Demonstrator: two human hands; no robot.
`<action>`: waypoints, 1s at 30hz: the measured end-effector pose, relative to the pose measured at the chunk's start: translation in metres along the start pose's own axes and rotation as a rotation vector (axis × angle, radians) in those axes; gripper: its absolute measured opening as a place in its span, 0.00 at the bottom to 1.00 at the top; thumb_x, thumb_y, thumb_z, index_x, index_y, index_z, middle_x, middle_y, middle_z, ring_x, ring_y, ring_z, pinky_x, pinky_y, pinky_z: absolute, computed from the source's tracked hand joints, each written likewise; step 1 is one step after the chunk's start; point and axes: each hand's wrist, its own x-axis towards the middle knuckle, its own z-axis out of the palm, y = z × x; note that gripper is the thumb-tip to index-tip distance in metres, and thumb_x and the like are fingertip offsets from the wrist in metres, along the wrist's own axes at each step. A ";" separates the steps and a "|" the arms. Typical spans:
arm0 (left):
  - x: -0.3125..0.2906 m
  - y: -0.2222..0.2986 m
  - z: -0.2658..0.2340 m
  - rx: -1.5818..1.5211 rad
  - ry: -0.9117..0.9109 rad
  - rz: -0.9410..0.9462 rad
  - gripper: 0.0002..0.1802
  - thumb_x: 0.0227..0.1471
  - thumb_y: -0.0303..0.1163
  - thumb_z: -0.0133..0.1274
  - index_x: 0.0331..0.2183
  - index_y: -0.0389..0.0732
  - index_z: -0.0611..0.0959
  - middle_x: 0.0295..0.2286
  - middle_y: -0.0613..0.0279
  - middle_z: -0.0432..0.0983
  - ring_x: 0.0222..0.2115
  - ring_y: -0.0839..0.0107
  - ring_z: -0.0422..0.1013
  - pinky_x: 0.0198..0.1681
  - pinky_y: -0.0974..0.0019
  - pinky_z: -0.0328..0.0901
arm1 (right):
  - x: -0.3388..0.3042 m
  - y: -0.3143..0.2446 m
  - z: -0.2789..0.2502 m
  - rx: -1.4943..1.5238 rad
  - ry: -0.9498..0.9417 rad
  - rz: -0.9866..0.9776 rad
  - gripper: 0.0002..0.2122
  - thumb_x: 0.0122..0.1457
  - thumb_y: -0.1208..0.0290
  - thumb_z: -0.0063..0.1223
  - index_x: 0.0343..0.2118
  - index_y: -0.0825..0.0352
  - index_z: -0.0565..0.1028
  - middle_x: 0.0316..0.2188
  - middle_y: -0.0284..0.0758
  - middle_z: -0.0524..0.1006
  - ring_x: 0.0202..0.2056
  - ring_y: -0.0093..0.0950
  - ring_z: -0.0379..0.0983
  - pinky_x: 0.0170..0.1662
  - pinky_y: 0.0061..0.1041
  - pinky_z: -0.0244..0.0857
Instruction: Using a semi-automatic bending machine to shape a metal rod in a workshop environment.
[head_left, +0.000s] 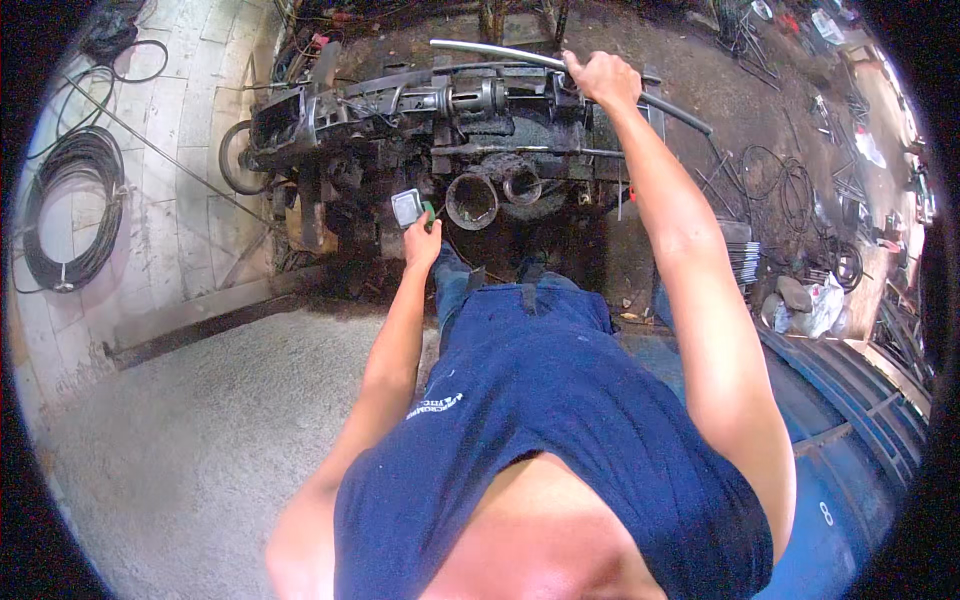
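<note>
Your blue shirt (pixel 560 420) fills the lower middle of the head view, with both bare forearms reaching up from it toward the black, greasy machine (pixel 440 130). Your left hand (pixel 421 242) is closed on a small grey box with a green part (pixel 409 207), held just in front of the machine's two round pipe mouths (pixel 472 200). Your right hand (pixel 603 78) is wrapped around the curved grey rod (pixel 500 50) running across the machine's top. Coiled black cable (pixel 70 205) lies on the tiled floor at far left, and a blue drum (pixel 850 440) sits at lower right.
</note>
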 end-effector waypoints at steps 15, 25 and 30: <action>0.001 -0.003 0.004 -0.016 -0.010 -0.005 0.25 0.52 0.43 0.54 0.48 0.38 0.79 0.41 0.39 0.76 0.44 0.46 0.72 0.49 0.54 0.66 | 0.001 0.005 -0.001 0.022 -0.014 0.032 0.34 0.53 0.35 0.40 0.35 0.66 0.82 0.37 0.48 0.80 0.42 0.43 0.77 0.45 0.39 0.70; -0.001 0.004 -0.003 0.016 -0.017 -0.024 0.26 0.52 0.43 0.53 0.48 0.35 0.79 0.39 0.39 0.77 0.42 0.46 0.73 0.47 0.53 0.67 | -0.004 -0.004 -0.005 0.021 -0.018 0.042 0.33 0.53 0.35 0.41 0.35 0.66 0.82 0.36 0.48 0.80 0.42 0.43 0.77 0.45 0.38 0.70; -0.003 0.007 -0.002 -0.052 0.021 -0.005 0.26 0.52 0.44 0.53 0.47 0.35 0.79 0.36 0.40 0.78 0.41 0.46 0.74 0.45 0.53 0.67 | -0.005 0.002 0.001 0.035 0.011 0.043 0.34 0.52 0.35 0.41 0.34 0.67 0.82 0.37 0.48 0.80 0.42 0.43 0.77 0.45 0.38 0.69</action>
